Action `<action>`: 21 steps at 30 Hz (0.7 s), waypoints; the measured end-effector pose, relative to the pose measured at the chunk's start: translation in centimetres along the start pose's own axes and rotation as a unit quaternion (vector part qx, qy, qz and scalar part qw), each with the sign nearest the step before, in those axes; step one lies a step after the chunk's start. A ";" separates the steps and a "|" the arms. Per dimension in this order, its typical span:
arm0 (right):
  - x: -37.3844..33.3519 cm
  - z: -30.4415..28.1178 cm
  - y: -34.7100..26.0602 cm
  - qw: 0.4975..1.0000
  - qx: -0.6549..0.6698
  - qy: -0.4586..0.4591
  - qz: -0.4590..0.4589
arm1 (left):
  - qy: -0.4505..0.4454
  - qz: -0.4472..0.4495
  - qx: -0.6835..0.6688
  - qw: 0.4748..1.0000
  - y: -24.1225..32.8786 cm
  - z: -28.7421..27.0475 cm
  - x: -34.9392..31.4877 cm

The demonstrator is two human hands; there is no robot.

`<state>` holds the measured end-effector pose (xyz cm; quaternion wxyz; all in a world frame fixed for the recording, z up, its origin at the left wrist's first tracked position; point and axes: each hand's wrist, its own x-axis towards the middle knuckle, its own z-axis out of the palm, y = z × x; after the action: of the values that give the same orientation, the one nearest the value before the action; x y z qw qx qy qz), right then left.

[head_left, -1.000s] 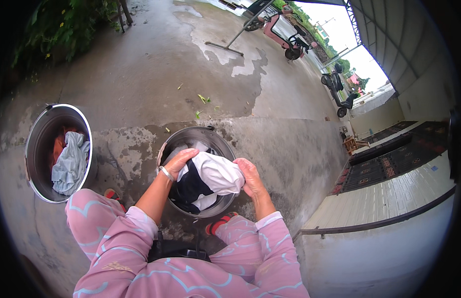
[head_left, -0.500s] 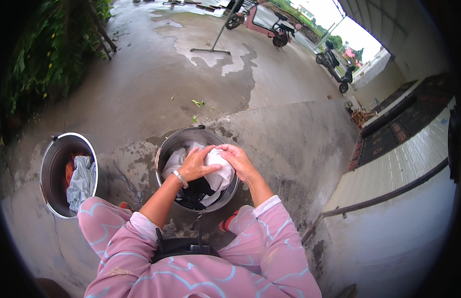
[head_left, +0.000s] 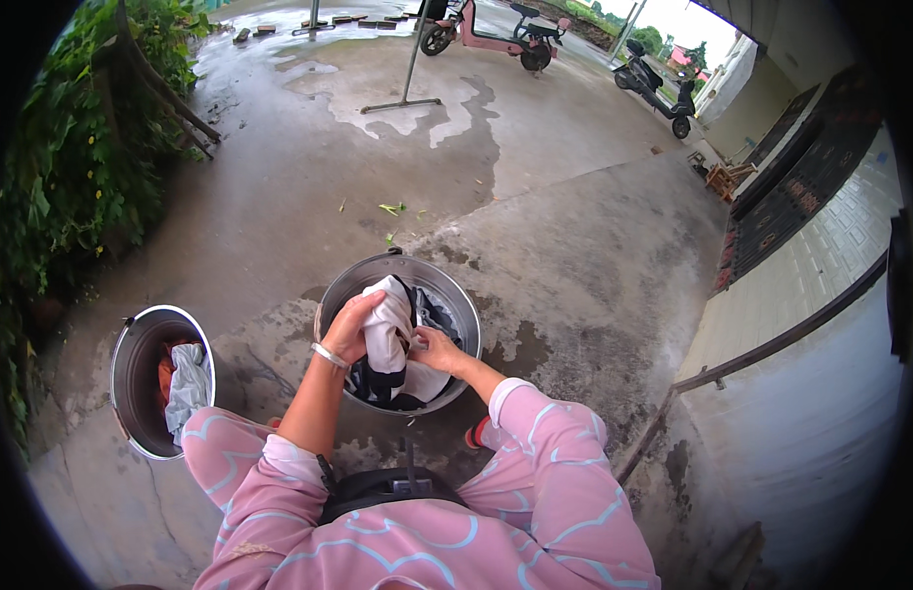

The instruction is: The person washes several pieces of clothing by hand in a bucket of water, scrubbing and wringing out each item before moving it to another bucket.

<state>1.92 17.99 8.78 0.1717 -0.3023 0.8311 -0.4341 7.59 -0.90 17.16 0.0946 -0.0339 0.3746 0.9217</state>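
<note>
A metal bucket [head_left: 463,313] stands on the floor between my knees, with wet clothes bunched inside. Over it I hold up a white and black garment [head_left: 385,332]. My left hand [head_left: 348,330], a pale bracelet on its wrist, is closed around the garment's left side. On the right, my right hand [head_left: 438,350] pinches the cloth lower down, its fingertips partly hidden in the folds. Dark and grey cloth [head_left: 435,313] lies in the bucket behind the garment.
A second metal bucket [head_left: 132,393] at the left holds grey cloth [head_left: 189,391] and orange cloth [head_left: 165,382]. Leafy plants [head_left: 83,167] grow far left. A metal stand [head_left: 407,93], a pink scooter [head_left: 496,39] and a dark scooter [head_left: 658,90] stand farther off. A wall [head_left: 791,393] runs along the right.
Both hands were together on bunched white cloth. Now the garment is lifted and spread, its black trim showing; my left hand has shifted left and my right hand lower. The view has moved slightly.
</note>
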 end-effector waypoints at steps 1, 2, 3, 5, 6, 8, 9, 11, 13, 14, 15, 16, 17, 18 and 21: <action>0.3 0.1 0.4 1.000 0.000 0.001 -0.001 | 0.015 0.002 -0.047 0.999 0.2 0.0 -0.1; 0.7 0.0 0.5 0.994 0.106 -0.008 0.021 | 0.040 0.001 -0.076 0.996 0.1 -0.4 0.1; 1.0 -0.1 0.6 0.977 0.210 -0.017 0.043 | 0.042 0.000 -0.073 0.996 0.1 -0.9 0.1; 1.3 -1.2 0.7 0.968 0.207 0.021 0.139 | 0.074 0.032 -0.155 0.985 0.4 -2.2 0.1; 1.3 -1.9 1.7 0.942 0.303 0.036 0.142 | 0.085 0.031 -0.166 0.982 0.4 -2.5 0.3; 1.4 -3.1 2.4 0.867 0.473 0.041 0.151 | 0.087 0.036 -0.131 0.987 0.3 -3.5 0.2; 1.4 -3.5 1.6 0.867 0.472 0.039 0.152 | 0.091 0.041 -0.097 0.990 0.1 -4.0 0.2; 1.3 -4.4 -0.6 0.798 0.575 0.051 0.172 | 0.094 0.040 -0.073 0.992 -0.5 -4.5 0.2; 0.6 -5.6 -4.3 0.794 0.582 0.029 0.171 | 0.117 0.003 -0.091 0.989 -1.5 -4.4 0.4; 0.7 -5.6 -3.9 0.814 0.560 0.042 0.146 | 0.110 -0.020 -0.104 0.988 -2.0 -4.7 0.7; 1.0 -5.5 -3.4 0.833 0.537 0.052 0.120 | 0.137 -0.016 -0.099 0.985 -2.5 -4.7 0.9; 1.5 -5.1 -2.4 0.830 0.539 0.084 0.120 | 0.135 -0.024 -0.079 0.987 -3.1 -5.8 1.6; 1.5 -4.9 -2.2 0.830 0.537 0.083 0.122 | 0.135 -0.032 -0.058 0.989 -2.9 -5.7 1.7; 1.6 -4.8 -2.1 0.826 0.534 0.106 0.148 | 0.176 -0.009 -0.049 0.983 -3.4 -5.4 1.7; 1.6 -3.7 -3.0 0.835 0.500 0.150 0.178 | 0.205 0.026 -0.033 0.978 -4.9 -5.1 2.4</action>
<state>-0.29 17.87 13.25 0.2471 0.0461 0.5561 -0.7922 6.21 -0.61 9.83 -0.0093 -0.2159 0.3566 0.9089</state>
